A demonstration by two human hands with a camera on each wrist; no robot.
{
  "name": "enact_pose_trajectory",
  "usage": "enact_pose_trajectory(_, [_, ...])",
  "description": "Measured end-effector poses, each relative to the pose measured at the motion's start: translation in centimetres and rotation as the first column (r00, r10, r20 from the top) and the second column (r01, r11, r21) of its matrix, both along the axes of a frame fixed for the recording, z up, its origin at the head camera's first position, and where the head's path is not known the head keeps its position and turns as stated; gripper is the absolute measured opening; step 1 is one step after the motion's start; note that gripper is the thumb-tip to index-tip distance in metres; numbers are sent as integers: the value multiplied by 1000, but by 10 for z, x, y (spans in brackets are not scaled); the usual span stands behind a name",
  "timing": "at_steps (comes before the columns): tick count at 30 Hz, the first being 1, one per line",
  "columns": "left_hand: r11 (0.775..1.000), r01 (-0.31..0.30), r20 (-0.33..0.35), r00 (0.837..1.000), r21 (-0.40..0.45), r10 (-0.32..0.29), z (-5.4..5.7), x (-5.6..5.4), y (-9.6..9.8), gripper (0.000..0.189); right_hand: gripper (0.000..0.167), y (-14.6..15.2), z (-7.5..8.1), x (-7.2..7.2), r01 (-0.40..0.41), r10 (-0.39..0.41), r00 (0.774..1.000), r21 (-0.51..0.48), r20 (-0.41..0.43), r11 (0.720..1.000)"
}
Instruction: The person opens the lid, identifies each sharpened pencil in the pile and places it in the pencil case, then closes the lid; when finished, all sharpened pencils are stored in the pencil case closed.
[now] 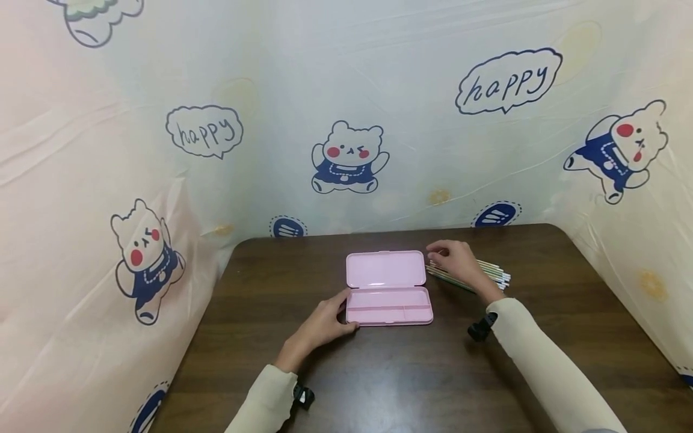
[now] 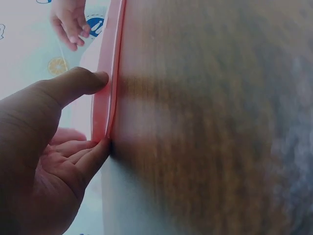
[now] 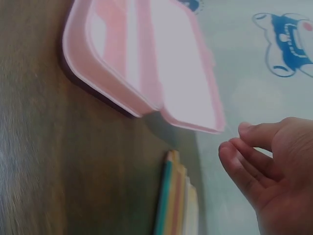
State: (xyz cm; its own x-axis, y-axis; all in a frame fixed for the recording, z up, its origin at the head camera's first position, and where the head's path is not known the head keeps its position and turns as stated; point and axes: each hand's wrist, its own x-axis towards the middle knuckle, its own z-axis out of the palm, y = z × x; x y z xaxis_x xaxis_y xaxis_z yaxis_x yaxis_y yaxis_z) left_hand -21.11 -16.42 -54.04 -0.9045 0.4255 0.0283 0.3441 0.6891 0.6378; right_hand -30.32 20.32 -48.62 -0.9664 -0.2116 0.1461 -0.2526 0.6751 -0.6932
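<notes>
A pink pencil case (image 1: 388, 307) lies open on the table, its lid (image 1: 385, 269) folded back away from me and its divided tray bare inside. My left hand (image 1: 325, 320) holds the tray's left end, thumb at the near corner and fingers along the side. In the left wrist view, thumb and fingertips press the pink wall (image 2: 103, 115). To the right of the lid, my right hand (image 1: 455, 260) hovers over a bundle of pencils (image 1: 491, 273). Its fingers are loosely bent with nothing between them, as the right wrist view shows beside the lid corner (image 3: 215, 125).
The dark wooden table (image 1: 390, 379) ends at a back edge just beyond the case. Behind it and along both sides hangs a pale curtain (image 1: 417, 120) printed with bears and "happy" bubbles. The pencils lie close to the case's right side, pointing toward it.
</notes>
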Motion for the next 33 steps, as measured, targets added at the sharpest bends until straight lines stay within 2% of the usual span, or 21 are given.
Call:
enact_pose_trajectory(5, [1000, 0, -34, 999, -29, -1, 0, 0, -1, 87, 21, 19, 16, 9, -25, 27, 998, 39, -65, 999])
enact_pose_trajectory(10, [999, -7, -29, 1000, -32, 6, 2, 1, -2, 87, 21, 43, 28, 22, -31, 37, 996, 70, -82, 997])
enact_pose_trajectory(17, [999, -3, -30, 1000, -52, 2, 0, 0, -4, 88, 23, 74, 33, 40, -28, 43, 992, 127, -118, 992])
enact_pose_trajectory(23, [999, -15, -17, 1000, -49, 14, -1, 1, -5, 87, 21, 94, 21, 57, -38, 53, 993, 143, -108, 989])
enact_pose_trajectory(28, [999, -21, 1, 1000, -46, 21, -2, 2, -6, 87, 18, 107, -1, 68, -25, 47, 991, 171, -122, 985])
enact_pose_trajectory(33, [999, -9, -19, 1000, -49, 8, -2, 1, -5, 87, 16, 115, -22, 74, -4, 35, 989, 210, -144, 978])
